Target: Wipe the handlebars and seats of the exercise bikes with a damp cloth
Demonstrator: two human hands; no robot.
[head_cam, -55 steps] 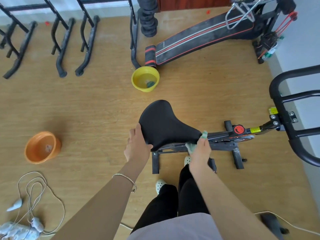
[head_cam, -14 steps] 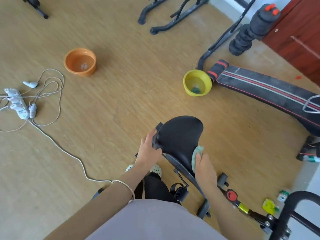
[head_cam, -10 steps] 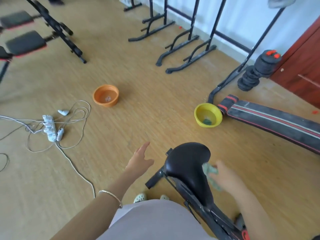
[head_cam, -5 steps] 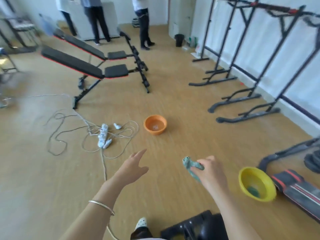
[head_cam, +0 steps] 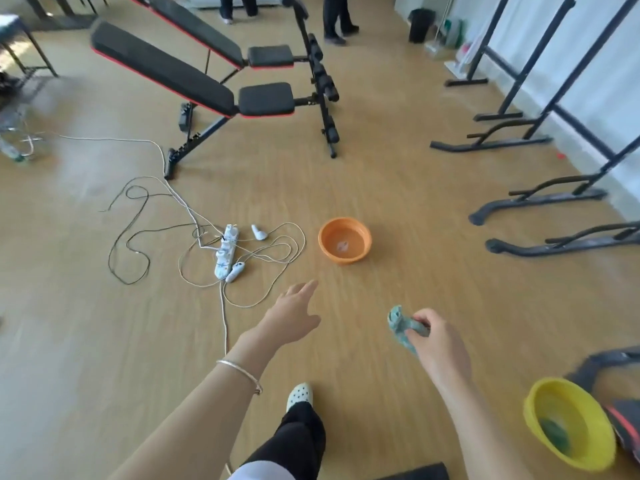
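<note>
Pinching a bunched green cloth (head_cam: 401, 325) in the right hand (head_cam: 440, 344), a person stood with the left hand (head_cam: 291, 317) spread and empty. The orange basin (head_cam: 344, 240) lay ahead between both hands, and the yellow basin (head_cam: 568, 424) sat nearer, right of the cloth. No bike was plainly in view.
</note>
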